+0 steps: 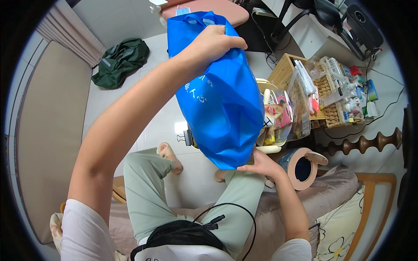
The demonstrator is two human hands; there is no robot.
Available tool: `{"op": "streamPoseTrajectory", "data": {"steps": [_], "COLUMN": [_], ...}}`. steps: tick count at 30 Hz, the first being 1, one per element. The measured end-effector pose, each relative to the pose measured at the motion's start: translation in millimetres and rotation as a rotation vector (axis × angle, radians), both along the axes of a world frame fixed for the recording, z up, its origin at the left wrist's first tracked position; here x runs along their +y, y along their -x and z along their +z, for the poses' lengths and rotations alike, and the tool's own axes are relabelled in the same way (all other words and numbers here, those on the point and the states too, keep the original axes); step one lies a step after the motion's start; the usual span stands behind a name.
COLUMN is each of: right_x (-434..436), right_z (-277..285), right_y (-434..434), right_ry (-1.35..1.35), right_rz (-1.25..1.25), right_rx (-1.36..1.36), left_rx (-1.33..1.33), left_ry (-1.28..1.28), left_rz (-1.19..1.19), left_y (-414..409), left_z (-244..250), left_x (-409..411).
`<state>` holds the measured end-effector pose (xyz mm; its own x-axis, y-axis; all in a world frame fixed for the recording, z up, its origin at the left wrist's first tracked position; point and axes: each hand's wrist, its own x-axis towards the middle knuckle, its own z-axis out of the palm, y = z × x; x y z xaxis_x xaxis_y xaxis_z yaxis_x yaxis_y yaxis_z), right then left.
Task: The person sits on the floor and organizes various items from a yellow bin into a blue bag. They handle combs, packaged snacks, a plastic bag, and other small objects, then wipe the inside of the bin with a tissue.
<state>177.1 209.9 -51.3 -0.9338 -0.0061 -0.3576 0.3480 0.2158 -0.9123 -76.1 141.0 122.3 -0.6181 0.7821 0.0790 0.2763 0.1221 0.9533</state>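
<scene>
A bright blue fabric bag (pixel 225 114) with white writing hangs in front of me, its handles at the far end. My left hand (pixel 217 42) grips its upper part, fingers closed in the fabric below the handles. With fingers and thumb, my right hand (pixel 261 163) pinches the bag's lower corner. Behind the bag, partly hidden by it, stands a cream container (pixel 269 149) with packets and small items. A black binder clip (pixel 187 138) shows at the bag's left side. Whether anything is inside the bag cannot be seen.
A dark green cloth bundle (pixel 120 63) lies on the tiled floor at the left. To the right are a wicker basket (pixel 333 115) of boxes and bottles, a round pink-rimmed bin (pixel 289 169) and a pillow (pixel 339 228). A pink chair seat (pixel 228 9) stands beyond the bag.
</scene>
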Motion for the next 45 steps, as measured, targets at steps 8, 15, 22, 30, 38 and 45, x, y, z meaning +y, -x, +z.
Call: {"op": "streamPoseTrajectory", "data": {"steps": [8, 15, 22, 30, 38, 45], "right_x": [-23, -48, -94, -163, -133, -10], "right_z": [6, 25, 25, 15, 62, 39], "right_y": [-23, -31, 5, 54, 82, 109], "right_ry": [-0.121, 0.005, 0.431, 1.277, 1.228, 0.917], "right_rz": [-0.056, 0.010, -0.014, -0.008, -0.599, -0.542], "right_rx": [0.153, 0.242, 0.247, 0.125, 0.127, 0.043], "left_rx": [0.030, -0.103, 0.019, 0.073, 0.171, -0.300], "left_ry": [0.076, -0.059, -0.217, -0.373, -0.536, -0.494], "left_rz": [0.119, 0.062, 0.069, 0.339, 0.206, 0.042], "left_y": [-18, -30, -31, -15, -27, -39], "left_z": [39, 88, 111, 96, 97, 70], "left_x": [-68, -134, -218, -287, -245, -118]}}
